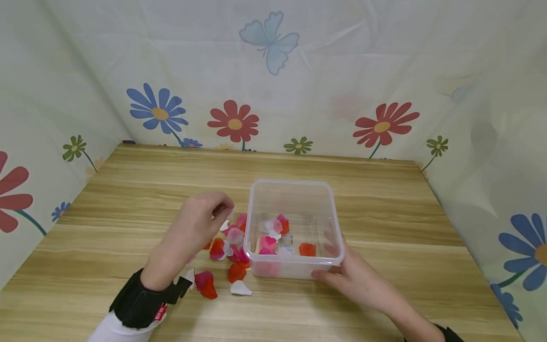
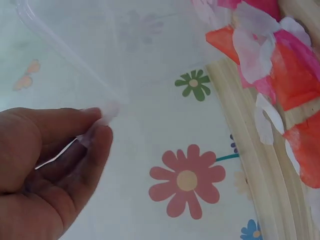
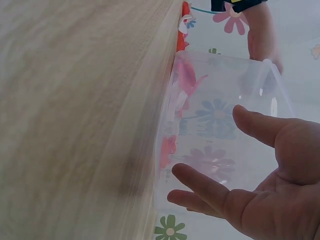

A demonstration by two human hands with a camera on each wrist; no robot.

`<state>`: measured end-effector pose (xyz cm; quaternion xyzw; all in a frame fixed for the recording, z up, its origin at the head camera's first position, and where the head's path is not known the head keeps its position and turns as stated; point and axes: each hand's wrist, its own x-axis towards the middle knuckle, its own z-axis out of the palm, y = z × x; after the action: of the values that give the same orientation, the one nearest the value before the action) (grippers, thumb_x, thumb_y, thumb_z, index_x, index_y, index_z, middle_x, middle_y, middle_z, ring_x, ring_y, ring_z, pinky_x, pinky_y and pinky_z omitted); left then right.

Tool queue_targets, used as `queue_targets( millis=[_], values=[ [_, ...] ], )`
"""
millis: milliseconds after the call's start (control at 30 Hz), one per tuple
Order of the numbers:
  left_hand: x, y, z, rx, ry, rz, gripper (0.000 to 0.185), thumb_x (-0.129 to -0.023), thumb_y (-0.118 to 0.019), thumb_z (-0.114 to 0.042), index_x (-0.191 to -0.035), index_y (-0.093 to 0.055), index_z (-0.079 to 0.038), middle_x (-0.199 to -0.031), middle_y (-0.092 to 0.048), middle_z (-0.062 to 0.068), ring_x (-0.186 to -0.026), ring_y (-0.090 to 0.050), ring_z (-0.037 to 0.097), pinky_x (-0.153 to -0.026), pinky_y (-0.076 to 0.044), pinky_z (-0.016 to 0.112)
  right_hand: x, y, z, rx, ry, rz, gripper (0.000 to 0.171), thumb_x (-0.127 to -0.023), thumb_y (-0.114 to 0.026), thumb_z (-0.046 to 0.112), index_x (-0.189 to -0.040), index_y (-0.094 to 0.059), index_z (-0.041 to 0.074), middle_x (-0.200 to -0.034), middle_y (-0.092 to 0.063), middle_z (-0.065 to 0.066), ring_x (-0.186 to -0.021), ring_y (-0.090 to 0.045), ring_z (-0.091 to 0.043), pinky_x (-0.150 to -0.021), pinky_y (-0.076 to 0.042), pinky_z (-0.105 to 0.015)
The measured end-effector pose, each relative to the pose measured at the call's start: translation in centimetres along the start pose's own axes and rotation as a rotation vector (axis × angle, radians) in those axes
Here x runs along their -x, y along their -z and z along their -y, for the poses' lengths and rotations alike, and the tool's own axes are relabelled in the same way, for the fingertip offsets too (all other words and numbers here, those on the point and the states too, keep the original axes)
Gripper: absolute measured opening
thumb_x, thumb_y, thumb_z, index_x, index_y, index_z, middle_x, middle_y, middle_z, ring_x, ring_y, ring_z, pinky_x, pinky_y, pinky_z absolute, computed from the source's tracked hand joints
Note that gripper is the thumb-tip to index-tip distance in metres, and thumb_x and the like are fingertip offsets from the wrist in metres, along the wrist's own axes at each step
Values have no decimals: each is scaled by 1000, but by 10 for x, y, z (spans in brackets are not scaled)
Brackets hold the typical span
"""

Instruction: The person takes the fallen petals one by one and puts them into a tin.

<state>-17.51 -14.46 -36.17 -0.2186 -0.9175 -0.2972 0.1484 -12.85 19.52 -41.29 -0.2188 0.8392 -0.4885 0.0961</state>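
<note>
Petals [image 1: 234, 235] in red, pink, purple and white were seen in the head view, heaped on the wood-grain table [image 1: 384, 213] between eight and nine o'clock of a clear plastic container [image 1: 295, 260]. More petals were held inside it, most gathered towards its nine o'clock side, while a single red petal [image 1: 307, 249] was set apart near five o'clock. A lone white petal [image 1: 241, 288] was left on the table between seven and eight o'clock. The left hand [image 1: 198, 218] was raised at nine o'clock, beside the container, its wrist wrapped in a black band [image 1: 136, 304]. The right hand [image 1: 354, 275] was placed at four o'clock, at the container's near right corner. The scene was backed by a flower-printed cloth [image 1: 419, 47]. In the left wrist view, a thin pale petal [image 2: 111, 111] was pinched between the left hand's thumb and finger at nine o'clock, with the heap shown at two o'clock. In the right wrist view, the right hand was entered from four o'clock, its digits extended and parted before the container's translucent wall; how firmly it was pressed could not be told. Pink and red petals were visible through that wall.
</note>
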Motion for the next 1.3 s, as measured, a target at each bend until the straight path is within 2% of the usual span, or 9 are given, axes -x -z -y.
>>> queue_targets(
  millis=[167,300,500,667,967,1167,1300],
  values=[
    [0,-2,-12,70,-103,-98,17,-84,-83,0,-100,-76,-4,-96,-73,6,-84,-70,17,-76,-60,32,1,0,-1,-14,5,7,99,-90,-80,9,-163,-14,13,-157,-38,-22,-122,-60,-34,-92,-55,-33],
    [1,-4,-22,128,-159,-129,21,-82,-84,1,-100,-76,-4,-98,-73,4,-89,-71,15,-78,-60,30,1,0,0,-13,2,8,98,-90,-80,9,-163,-14,12,-156,-40,-22,-120,-61,-33,-93,-55,-34],
    [2,-8,-33,206,-292,-117,24,-80,-85,1,-100,-75,-7,-97,-72,1,-90,-70,12,-81,-58,27,0,1,1,-12,-9,14,96,-90,-80,10,-162,-17,12,-154,-44,-20,-115,-63,-26,-91,-56,-35],
    [2,-13,-37,225,-360,-70,25,-80,-86,2,-101,-74,-6,-99,-72,2,-92,-71,13,-84,-57,27,1,1,0,-31,7,24,103,-91,-79,9,-164,-6,16,-153,-45,-23,-110,-67,-24,-86,-58,-35],
    [3,-17,-37,210,-386,16,30,-82,-85,0,-109,-73,-7,-110,-70,4,-98,-70,17,-85,-57,27,0,1,0,-49,15,31,104,-92,-78,7,-164,-4,19,-149,-48,-25,-107,-69,-26,-83,-58,-33],
    [3,-11,-34,194,-352,-6,29,-85,-84,-4,-111,-72,-7,-112,-68,4,-98,-68,17,-86,-58,29,-1,1,0,-40,31,30,104,-92,-78,6,-164,-5,20,-146,-52,-23,-106,-69,-27,-82,-59,-33],
    [3,-4,-29,158,-282,-36,27,-87,-82,-4,-111,-71,-6,-109,-68,4,-93,-67,17,-81,-59,30,-1,1,-1,-37,36,31,104,-92,-78,6,-164,-5,21,-144,-55,-21,-103,-70,-25,-81,-58,-33]
  ],
)
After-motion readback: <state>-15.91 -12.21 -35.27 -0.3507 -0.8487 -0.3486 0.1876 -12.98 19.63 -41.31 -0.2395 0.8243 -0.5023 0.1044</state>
